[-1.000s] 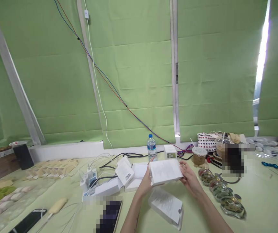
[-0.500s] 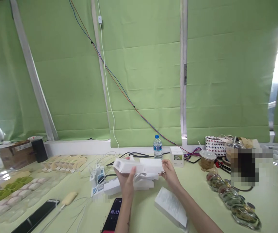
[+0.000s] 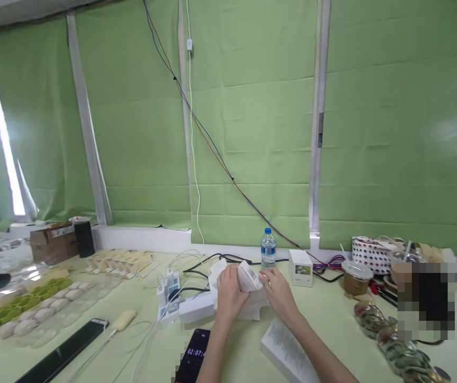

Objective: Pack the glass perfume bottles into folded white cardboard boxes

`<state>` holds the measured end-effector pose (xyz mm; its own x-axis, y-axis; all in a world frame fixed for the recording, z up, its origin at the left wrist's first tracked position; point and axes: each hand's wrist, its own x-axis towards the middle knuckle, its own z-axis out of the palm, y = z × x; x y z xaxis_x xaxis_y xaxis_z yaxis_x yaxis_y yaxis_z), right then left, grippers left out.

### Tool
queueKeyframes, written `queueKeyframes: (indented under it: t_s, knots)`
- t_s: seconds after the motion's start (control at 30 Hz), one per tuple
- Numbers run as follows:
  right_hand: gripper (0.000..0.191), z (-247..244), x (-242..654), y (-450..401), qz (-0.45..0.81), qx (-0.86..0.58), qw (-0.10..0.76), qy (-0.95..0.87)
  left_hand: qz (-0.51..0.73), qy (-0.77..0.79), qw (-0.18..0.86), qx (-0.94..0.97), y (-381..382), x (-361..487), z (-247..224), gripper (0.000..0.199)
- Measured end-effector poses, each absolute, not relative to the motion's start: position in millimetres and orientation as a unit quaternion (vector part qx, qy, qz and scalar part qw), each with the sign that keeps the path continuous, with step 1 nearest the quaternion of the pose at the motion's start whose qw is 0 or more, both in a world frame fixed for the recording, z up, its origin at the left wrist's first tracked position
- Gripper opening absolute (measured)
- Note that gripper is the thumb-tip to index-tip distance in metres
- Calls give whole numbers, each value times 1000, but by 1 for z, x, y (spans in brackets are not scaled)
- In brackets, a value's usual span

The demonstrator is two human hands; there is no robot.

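Observation:
My left hand (image 3: 229, 293) is closed around a white cardboard box (image 3: 249, 275) with a printed barcode on one face. My right hand (image 3: 281, 294) is at the box's right end, its thumb and fingers pinched together; the fingertips seem to touch the box edge, but what they grip is too small to make out. Behind and beneath the hands lie more white cartons (image 3: 197, 307), partly covered by my left hand. A white box with printed text (image 3: 288, 348) lies under my right forearm. Left of my left forearm, a phone (image 3: 192, 354) shows a running timer.
A water bottle (image 3: 268, 249) and a small white box (image 3: 301, 268) stand behind my hands. To the left are a power strip (image 3: 168, 295) with cables, a dark phone (image 3: 67, 348) and egg-shaped items in trays (image 3: 49, 308). Lidded cups (image 3: 356, 277) and shiny round packs (image 3: 399, 343) are right.
The box has turned from lying lengthwise to an upright tilt, with its barcode showing. My left hand now wraps over it from above. The view has swung left.

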<state>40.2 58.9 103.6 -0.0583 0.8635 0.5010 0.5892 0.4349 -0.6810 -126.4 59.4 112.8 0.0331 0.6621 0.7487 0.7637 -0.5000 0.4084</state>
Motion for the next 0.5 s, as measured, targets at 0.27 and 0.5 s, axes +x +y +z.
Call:
queueKeyframes:
  t_s: [0.27,0.5]
  knots:
    - [42,106,45,59,134,-440,432,-776,-387,-469,91,-789,67,-115,108,58]
    - [52,99,46,68,201,-437,461,-746,-326,-445,71,-831,73,-113,117,66]
